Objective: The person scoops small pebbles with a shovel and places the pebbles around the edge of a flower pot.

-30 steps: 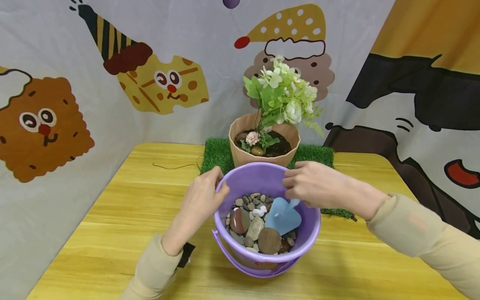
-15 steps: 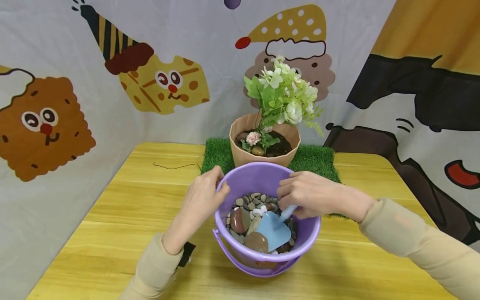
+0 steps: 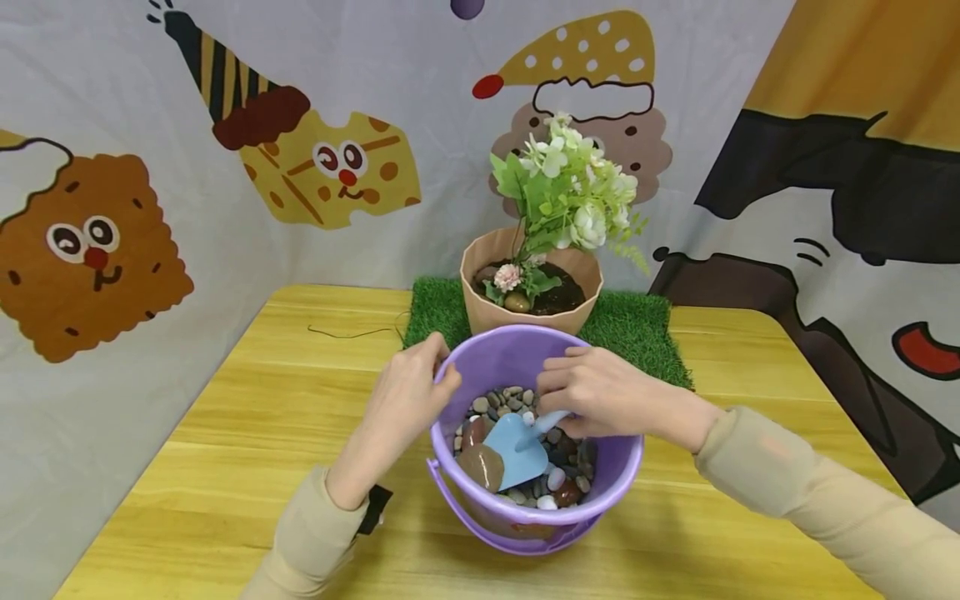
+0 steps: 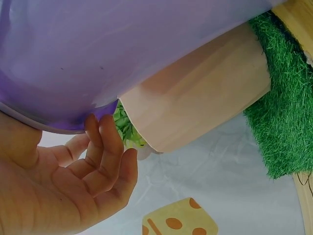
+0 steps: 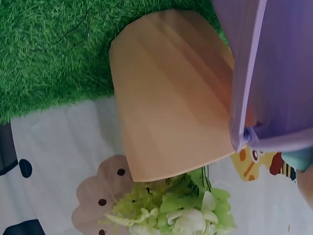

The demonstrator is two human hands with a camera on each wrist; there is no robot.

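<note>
A purple bucket (image 3: 626,467) stands on the table with several stones and pebbles inside. My left hand (image 3: 405,396) grips its left rim; in the left wrist view the fingers of my left hand (image 4: 73,181) curl against the bucket wall (image 4: 98,44). Reaching in over the right rim, my right hand (image 3: 603,392) holds a light blue toy shovel (image 3: 517,454) by its handle. The blade lies among the stones, touching a large flat brown stone (image 3: 482,467) at the left. Most of my right hand is outside the right wrist view.
Just behind the bucket, a peach flowerpot (image 3: 487,312) with soil and white and pink flowers (image 3: 588,225) stands on an artificial grass mat (image 3: 442,308). A thin dark wire (image 3: 348,335) lies on the wooden table (image 3: 300,400). A printed cloth (image 3: 442,167) hangs behind.
My right hand has moved left and inward with the shovel. The blade has swept left across the bucket, shifting the flat brown stone left and uncovering pebbles at the right. My left hand stays put.
</note>
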